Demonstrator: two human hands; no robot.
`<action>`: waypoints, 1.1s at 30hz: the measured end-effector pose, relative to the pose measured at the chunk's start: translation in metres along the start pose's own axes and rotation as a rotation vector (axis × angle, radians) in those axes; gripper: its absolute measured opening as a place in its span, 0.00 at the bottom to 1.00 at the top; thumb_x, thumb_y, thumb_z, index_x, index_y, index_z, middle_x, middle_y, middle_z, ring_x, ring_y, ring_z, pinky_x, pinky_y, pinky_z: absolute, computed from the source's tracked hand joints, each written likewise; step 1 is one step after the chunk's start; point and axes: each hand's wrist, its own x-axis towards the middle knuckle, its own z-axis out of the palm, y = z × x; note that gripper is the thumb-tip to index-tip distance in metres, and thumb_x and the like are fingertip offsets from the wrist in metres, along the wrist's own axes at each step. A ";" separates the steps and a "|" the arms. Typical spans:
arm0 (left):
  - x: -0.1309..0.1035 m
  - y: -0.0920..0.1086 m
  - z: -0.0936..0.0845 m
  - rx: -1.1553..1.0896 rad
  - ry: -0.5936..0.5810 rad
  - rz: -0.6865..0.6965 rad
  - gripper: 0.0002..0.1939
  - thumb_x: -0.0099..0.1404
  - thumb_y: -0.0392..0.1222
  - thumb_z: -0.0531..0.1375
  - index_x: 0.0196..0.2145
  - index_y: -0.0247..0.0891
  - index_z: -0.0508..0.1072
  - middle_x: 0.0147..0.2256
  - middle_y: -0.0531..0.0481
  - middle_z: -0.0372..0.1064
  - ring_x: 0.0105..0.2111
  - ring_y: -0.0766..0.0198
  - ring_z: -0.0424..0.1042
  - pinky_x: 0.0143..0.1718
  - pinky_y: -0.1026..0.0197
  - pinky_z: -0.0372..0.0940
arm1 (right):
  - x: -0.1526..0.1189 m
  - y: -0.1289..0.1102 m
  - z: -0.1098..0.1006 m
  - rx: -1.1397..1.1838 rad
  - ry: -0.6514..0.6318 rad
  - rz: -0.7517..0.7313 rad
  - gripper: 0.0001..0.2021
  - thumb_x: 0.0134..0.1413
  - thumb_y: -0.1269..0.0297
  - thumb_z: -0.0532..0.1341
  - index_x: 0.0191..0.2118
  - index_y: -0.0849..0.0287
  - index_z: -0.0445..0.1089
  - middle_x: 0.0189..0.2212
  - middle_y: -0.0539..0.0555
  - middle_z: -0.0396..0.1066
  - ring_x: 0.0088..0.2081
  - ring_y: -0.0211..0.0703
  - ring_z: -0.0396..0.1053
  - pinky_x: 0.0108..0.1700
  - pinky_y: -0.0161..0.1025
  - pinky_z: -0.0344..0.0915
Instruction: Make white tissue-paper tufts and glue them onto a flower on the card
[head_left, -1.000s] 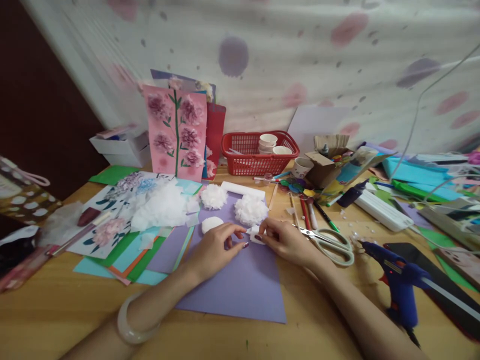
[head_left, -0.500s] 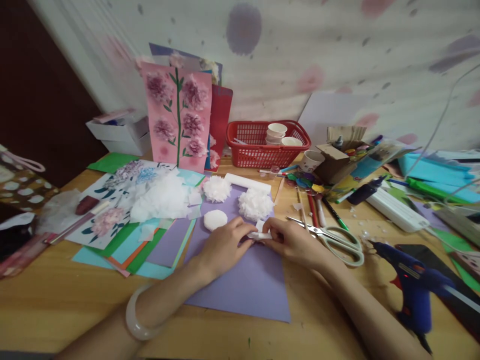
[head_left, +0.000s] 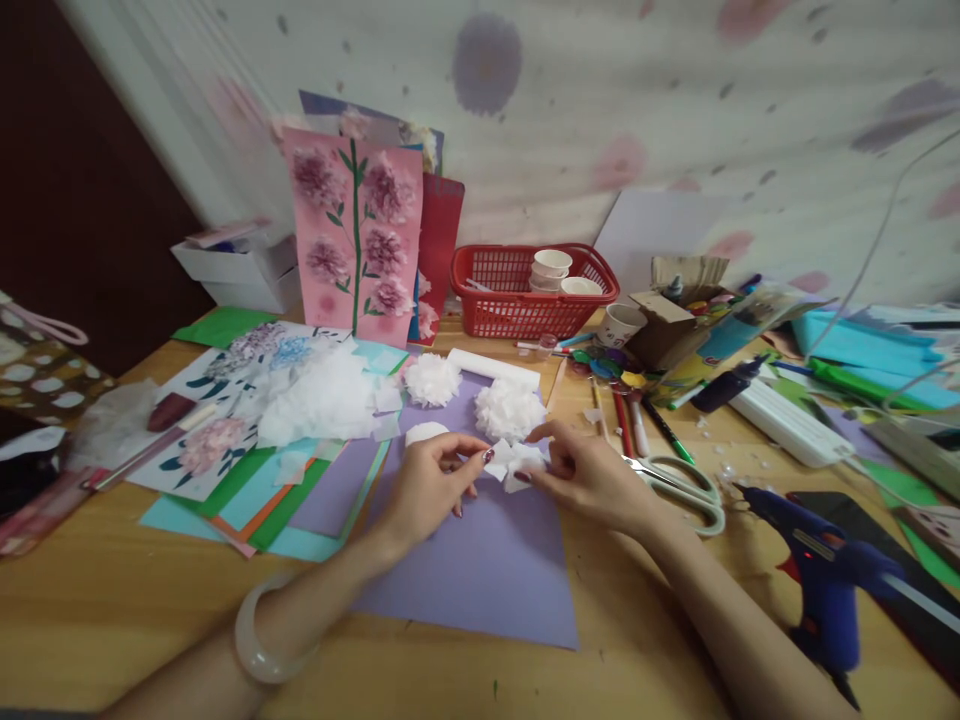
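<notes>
My left hand is closed, thumb and forefinger pinching the corner of a small white tissue-paper piece above the purple sheet. Facing it, my right hand has its thumb and forefinger around a crumpled white tissue-paper bunch; whether the two papers are joined I cannot tell. Just behind the hands sit a white ruffled paper flower and a second paper flower. A white round disc is partly covered by my left hand.
Scissors and a blue glue gun lie to the right. A pile of white tissue pieces lies left, over coloured paper sheets. Behind stand a red basket and a pink flower picture.
The white paper, earlier narrow and pinched between both hands, now shows spread out. My left hand has shifted slightly left and now covers part of the disc.
</notes>
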 end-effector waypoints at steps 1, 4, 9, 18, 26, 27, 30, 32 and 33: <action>-0.001 0.001 -0.001 -0.036 0.024 0.004 0.11 0.57 0.45 0.61 0.33 0.34 0.75 0.17 0.57 0.64 0.12 0.73 0.59 0.13 0.70 0.57 | -0.001 -0.002 0.001 0.033 0.061 -0.009 0.14 0.56 0.55 0.61 0.42 0.60 0.66 0.16 0.41 0.51 0.19 0.34 0.52 0.24 0.32 0.49; -0.002 0.002 -0.004 -0.131 0.060 0.024 0.12 0.54 0.47 0.64 0.29 0.34 0.73 0.18 0.56 0.65 0.15 0.72 0.63 0.14 0.70 0.61 | -0.007 -0.011 0.006 0.161 0.159 -0.057 0.12 0.59 0.55 0.58 0.35 0.59 0.67 0.16 0.42 0.50 0.18 0.33 0.49 0.22 0.32 0.48; -0.006 -0.001 -0.003 -0.182 0.095 0.108 0.13 0.55 0.48 0.65 0.28 0.35 0.70 0.23 0.54 0.68 0.18 0.71 0.66 0.19 0.68 0.65 | -0.017 -0.029 0.018 0.305 0.139 -0.092 0.12 0.61 0.57 0.56 0.30 0.58 0.66 0.19 0.46 0.59 0.21 0.35 0.56 0.23 0.32 0.53; -0.021 0.010 0.001 -0.005 0.050 0.354 0.07 0.56 0.39 0.65 0.22 0.37 0.72 0.35 0.44 0.77 0.33 0.61 0.75 0.28 0.64 0.71 | -0.020 -0.033 0.022 0.530 0.086 -0.123 0.14 0.65 0.55 0.52 0.36 0.58 0.68 0.23 0.48 0.63 0.24 0.35 0.60 0.26 0.32 0.57; -0.025 0.008 0.003 -0.179 0.016 0.186 0.13 0.55 0.38 0.65 0.40 0.39 0.72 0.34 0.47 0.80 0.21 0.64 0.76 0.22 0.64 0.72 | -0.022 -0.032 0.023 0.546 0.088 -0.105 0.14 0.66 0.60 0.51 0.30 0.58 0.65 0.22 0.48 0.65 0.23 0.34 0.60 0.26 0.31 0.56; -0.025 0.008 0.003 -0.186 0.009 0.172 0.15 0.55 0.38 0.65 0.42 0.39 0.72 0.34 0.47 0.80 0.21 0.64 0.76 0.22 0.65 0.72 | -0.022 -0.032 0.023 0.536 0.088 -0.108 0.14 0.66 0.60 0.51 0.30 0.58 0.65 0.22 0.48 0.65 0.24 0.34 0.61 0.26 0.31 0.56; -0.025 0.011 0.002 -0.177 0.005 0.147 0.14 0.57 0.39 0.63 0.42 0.38 0.72 0.33 0.47 0.80 0.21 0.63 0.77 0.21 0.65 0.72 | -0.022 -0.032 0.022 0.503 0.081 -0.116 0.14 0.67 0.60 0.50 0.31 0.58 0.66 0.22 0.48 0.65 0.24 0.35 0.61 0.27 0.32 0.56; -0.025 0.013 0.002 -0.176 0.022 0.145 0.13 0.56 0.40 0.63 0.41 0.38 0.72 0.31 0.47 0.79 0.21 0.63 0.76 0.22 0.64 0.72 | -0.022 -0.033 0.021 0.485 0.068 -0.118 0.14 0.67 0.61 0.50 0.31 0.58 0.66 0.22 0.48 0.64 0.24 0.35 0.61 0.27 0.32 0.56; -0.025 0.013 0.002 -0.178 0.033 0.148 0.12 0.56 0.40 0.63 0.40 0.38 0.72 0.31 0.48 0.79 0.21 0.64 0.76 0.23 0.64 0.72 | -0.022 -0.032 0.021 0.481 0.062 -0.120 0.15 0.67 0.61 0.50 0.30 0.58 0.66 0.23 0.48 0.64 0.24 0.35 0.61 0.27 0.32 0.56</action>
